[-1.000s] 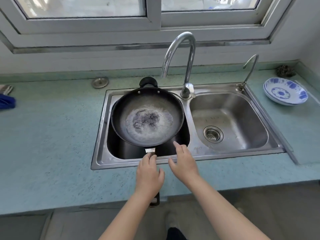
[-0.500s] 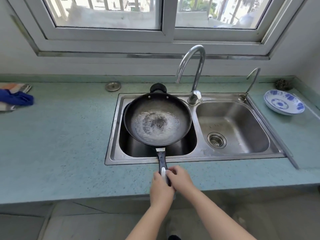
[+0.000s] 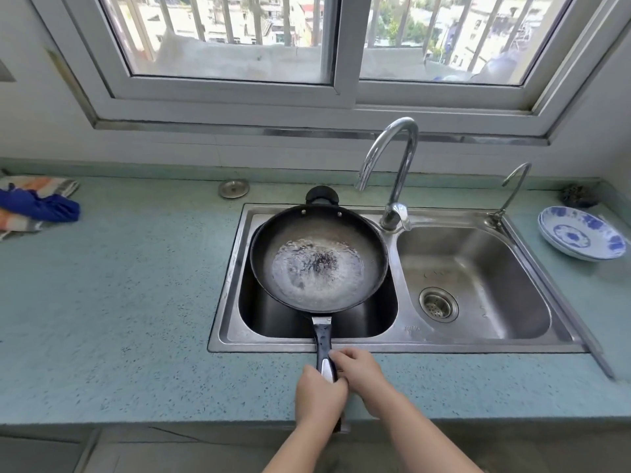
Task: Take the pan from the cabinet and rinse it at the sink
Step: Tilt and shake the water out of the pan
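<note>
Both hands, left hand (image 3: pixel 319 397) and right hand (image 3: pixel 358 370), grip the pan (image 3: pixel 319 257) handle over the sink (image 3: pixel 478 348); water apparently inside, rinsing seems underway.

The speckled green countertop (image 3: pixel 136 302) holds a double sink (image 3: pixel 229 268) at centre. Bunched cloths (image 3: pixel 37 206) lie at the left edge and a small metal disc (image 3: pixel 234 188) at upper centre. At right are blue-patterned dishes (image 3: pixel 580 233), with possibly a scourer (image 3: pixel 580 196) behind them.

— Where are the hands?
— Both on the pan handle (image 3: pixel 323 339). The left hand (image 3: pixel 319 396) wraps its near end, fingers curled round it.
— And the right hand (image 3: pixel 358 368)?
— Just right of the handle, fingers curled onto it, touching the left hand.
</note>
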The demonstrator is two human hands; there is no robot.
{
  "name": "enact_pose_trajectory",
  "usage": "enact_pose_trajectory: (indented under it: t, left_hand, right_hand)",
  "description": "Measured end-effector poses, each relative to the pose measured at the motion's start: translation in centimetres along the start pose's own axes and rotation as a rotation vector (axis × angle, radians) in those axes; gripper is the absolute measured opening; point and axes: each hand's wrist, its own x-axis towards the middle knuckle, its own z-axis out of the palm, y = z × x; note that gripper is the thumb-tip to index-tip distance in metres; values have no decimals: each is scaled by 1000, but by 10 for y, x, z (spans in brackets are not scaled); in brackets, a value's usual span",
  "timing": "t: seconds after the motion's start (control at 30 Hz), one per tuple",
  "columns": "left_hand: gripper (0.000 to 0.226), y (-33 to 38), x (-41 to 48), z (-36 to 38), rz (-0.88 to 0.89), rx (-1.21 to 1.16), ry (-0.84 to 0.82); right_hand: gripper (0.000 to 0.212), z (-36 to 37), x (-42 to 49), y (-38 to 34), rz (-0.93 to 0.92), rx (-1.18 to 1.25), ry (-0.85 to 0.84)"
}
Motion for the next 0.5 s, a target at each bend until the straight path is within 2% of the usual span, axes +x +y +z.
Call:
enact_pose_trajectory:
  t: [0.1,0.23,0.27,0.37,0.5]
  left_hand:
    - [24,2,1,-2,-18,-90,-35]
    - [3,-1,0,-14,-18,-287,-114]
    - [4,-1,-1,-18,-24,-345,-145]
    - [11,1,-4,-27,-45,-429,-220]
    - [14,3,-6,-35,-79,-516,-293]
  right_hand:
    - [21,0,2,-10,48,199,-102]
    - [20,3,8,-15,108,500,-243]
    - [19,4,8,-16,111,551,-266]
    - [16,4,6,-19,78,589,-321]
    - [15,4,7,-24,45,513,-346]
